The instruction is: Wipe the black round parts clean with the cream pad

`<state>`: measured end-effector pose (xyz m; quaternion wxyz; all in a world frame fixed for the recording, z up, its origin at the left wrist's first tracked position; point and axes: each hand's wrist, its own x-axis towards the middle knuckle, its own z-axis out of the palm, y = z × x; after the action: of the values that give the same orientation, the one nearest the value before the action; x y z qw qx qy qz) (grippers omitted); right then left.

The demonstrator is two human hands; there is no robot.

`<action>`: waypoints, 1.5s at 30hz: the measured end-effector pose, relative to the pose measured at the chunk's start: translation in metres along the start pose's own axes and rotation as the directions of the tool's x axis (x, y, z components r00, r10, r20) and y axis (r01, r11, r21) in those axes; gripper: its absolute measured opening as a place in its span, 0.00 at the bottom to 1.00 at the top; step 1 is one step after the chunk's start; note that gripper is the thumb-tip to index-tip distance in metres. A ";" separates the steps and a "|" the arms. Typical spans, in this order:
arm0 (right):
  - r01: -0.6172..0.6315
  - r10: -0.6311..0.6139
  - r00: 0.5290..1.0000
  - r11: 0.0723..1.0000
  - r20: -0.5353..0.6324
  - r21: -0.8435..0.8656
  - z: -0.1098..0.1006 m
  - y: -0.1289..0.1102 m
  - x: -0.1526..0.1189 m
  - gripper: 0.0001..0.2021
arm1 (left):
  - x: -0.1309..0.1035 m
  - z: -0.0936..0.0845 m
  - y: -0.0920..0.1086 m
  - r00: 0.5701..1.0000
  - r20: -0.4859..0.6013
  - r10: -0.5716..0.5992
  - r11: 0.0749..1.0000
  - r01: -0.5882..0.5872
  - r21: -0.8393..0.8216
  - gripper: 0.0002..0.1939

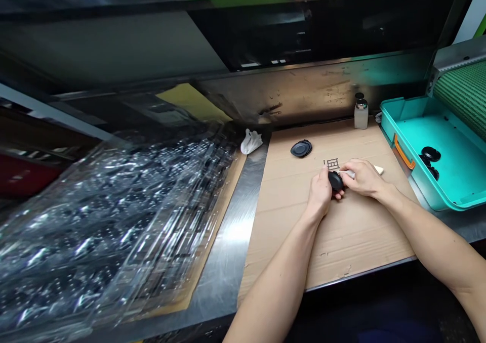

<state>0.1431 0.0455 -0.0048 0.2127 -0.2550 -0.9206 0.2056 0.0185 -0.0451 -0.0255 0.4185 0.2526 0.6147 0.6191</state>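
Note:
Over the cardboard sheet (288, 216), my left hand (321, 190) grips a round black plastic part (335, 181) tilted between thumb and fingers. My right hand (363, 177) is closed on a small white cloth (348, 173), its fingertips pinching it against the upper edge of the part. A pale, flat-ended piece (378, 170) shows beyond the right hand; whether that hand holds it, I cannot tell. Another black round part (301, 148) lies on the cardboard farther back, left of my hands.
A turquoise bin (459, 166) with several black round parts (431, 154) stands at right, beside a green conveyor belt (463, 95). A pump bottle (361, 115) stands at the cardboard's back edge. Stacked clear plastic trays (125, 221) fill the left; a crumpled white cloth (251, 141) lies near them.

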 end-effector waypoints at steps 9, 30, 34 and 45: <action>0.000 0.004 0.999 0.996 0.050 -0.085 -0.003 -0.004 -0.001 0.09 | -0.003 0.001 -0.001 0.999 0.029 0.014 0.996 -0.016 0.082 0.33; 0.096 -0.078 0.994 0.964 0.080 -0.249 -0.002 -0.012 -0.003 0.12 | -0.017 0.004 0.001 0.980 0.096 0.173 0.927 -0.195 0.319 0.29; 0.037 -0.001 0.992 0.960 0.128 -0.277 -0.010 -0.016 -0.003 0.11 | -0.018 0.006 -0.004 0.988 0.057 0.141 0.958 -0.150 0.244 0.29; 0.030 -0.010 0.977 0.995 -0.213 0.092 -0.001 -0.008 -0.003 0.14 | 0.005 -0.004 0.005 0.995 0.017 -0.103 0.956 0.103 -0.274 0.30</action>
<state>0.1431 0.0375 -0.0010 0.3236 -0.2557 -0.8844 0.2186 0.0116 -0.0425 -0.0223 0.4819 0.1605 0.5348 0.6753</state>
